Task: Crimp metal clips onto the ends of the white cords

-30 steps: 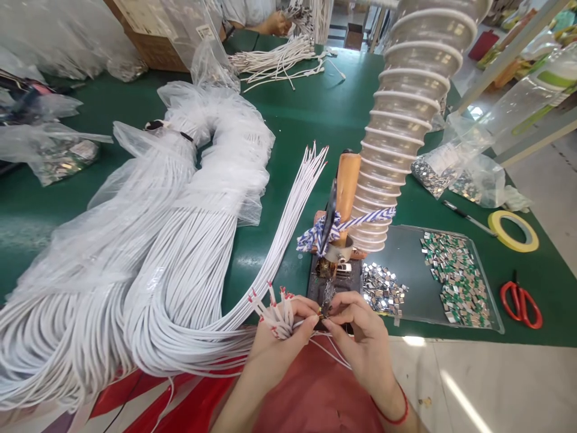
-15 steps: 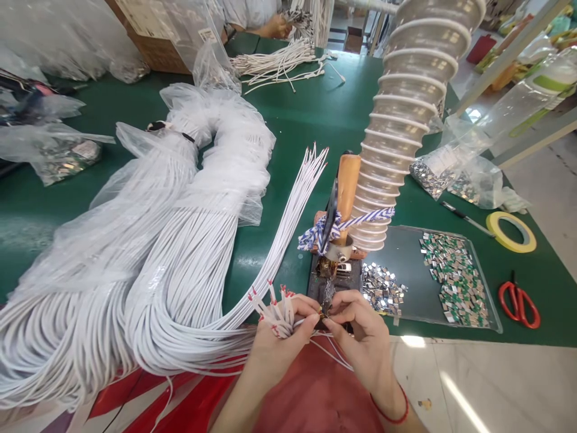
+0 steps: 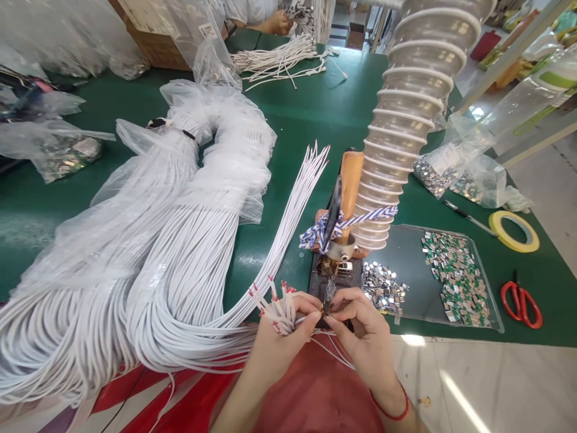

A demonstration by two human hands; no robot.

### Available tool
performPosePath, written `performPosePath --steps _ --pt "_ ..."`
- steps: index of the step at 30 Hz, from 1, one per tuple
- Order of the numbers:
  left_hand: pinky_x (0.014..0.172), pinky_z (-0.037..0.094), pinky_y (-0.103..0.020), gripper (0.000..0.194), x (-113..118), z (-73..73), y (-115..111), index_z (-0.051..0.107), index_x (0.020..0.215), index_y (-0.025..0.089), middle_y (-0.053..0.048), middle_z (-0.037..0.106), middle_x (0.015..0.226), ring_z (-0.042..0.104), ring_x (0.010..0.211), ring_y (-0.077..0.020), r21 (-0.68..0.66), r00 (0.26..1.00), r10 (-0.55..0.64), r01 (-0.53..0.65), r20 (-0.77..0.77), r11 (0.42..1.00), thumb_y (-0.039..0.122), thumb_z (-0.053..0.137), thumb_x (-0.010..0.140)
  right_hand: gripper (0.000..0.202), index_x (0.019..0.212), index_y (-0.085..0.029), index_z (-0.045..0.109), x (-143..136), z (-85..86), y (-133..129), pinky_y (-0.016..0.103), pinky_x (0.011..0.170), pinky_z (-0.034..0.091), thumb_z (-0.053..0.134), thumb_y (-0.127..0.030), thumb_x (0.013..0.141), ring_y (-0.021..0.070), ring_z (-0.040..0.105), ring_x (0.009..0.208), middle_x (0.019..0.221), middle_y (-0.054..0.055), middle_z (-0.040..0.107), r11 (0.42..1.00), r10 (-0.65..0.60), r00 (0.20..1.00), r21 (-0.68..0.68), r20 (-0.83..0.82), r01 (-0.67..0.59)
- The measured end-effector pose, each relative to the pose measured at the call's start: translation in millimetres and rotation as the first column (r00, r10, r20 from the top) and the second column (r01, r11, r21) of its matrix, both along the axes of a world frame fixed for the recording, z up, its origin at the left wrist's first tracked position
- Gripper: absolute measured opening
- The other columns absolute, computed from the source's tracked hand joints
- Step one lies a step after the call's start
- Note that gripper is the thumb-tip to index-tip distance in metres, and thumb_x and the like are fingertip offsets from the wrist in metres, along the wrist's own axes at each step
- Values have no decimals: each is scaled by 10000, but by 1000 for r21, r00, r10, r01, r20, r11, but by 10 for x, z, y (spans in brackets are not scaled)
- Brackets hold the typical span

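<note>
My left hand (image 3: 286, 337) is closed around several white cables (image 3: 282, 313) whose red-tipped ends stick up. Thumb and forefinger pinch at the near end of a black base (image 3: 315, 279). My right hand (image 3: 363, 328) is closed in a pinch close beside the left fingertips; the small piece between them is too small to make out. Just beyond the fingers, a tool with an orange handle (image 3: 350, 180) and a blue-and-white cloth tie (image 3: 322, 231) stands on the base. A long bundle of white cables (image 3: 288, 222) lies to the left.
A ribbed clear hose (image 3: 401, 120) rises behind the tool. On the right are a tray (image 3: 412, 282) with small metal and green parts, red scissors (image 3: 520, 304), yellow tape (image 3: 514, 231), a pen (image 3: 469, 218) and bags. Large wrapped cable bundles (image 3: 180, 264) fill the left. A person's hand (image 3: 279, 23) shows at the back.
Both hands stay pinched together at the base, with only slight finger movement. The view has shifted a little; nothing else has clearly moved.
</note>
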State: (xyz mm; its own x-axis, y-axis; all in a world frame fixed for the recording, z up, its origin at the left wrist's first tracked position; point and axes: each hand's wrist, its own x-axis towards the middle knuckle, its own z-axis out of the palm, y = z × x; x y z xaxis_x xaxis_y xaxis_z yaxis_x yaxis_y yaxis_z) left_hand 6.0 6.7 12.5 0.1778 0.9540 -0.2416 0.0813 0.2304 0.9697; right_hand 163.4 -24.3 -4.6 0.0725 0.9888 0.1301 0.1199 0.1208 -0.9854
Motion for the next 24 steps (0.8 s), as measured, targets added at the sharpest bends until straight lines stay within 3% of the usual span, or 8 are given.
performPosePath --steps 15,20,24 --pt "647 488 -285 156 -65 -187 -164 682 643 168 -62 697 781 639 692 -183 -48 996 -80 81 31 996 230 638 779 170 746 -225 629 55 21 -183 249 776 519 681 -108 859 149 638 855 935 20 647 997 49 997 -69 52 -45" --pt "735 499 -305 154 -64 -225 -322 694 662 172 -64 726 801 665 750 -193 -45 991 -116 120 73 992 222 652 802 150 774 -213 599 180 28 -312 218 546 447 627 -233 920 132 556 632 755 0 584 987 20 996 -161 92 -5" --pt "716 509 -305 162 -21 -181 -410 679 625 176 -58 724 742 664 718 -195 -29 983 -147 151 107 988 193 652 783 134 903 -219 642 238 16 -429 217 504 399 576 -322 959 122 487 563 719 -15 548 963 135 982 -249 132 -98"
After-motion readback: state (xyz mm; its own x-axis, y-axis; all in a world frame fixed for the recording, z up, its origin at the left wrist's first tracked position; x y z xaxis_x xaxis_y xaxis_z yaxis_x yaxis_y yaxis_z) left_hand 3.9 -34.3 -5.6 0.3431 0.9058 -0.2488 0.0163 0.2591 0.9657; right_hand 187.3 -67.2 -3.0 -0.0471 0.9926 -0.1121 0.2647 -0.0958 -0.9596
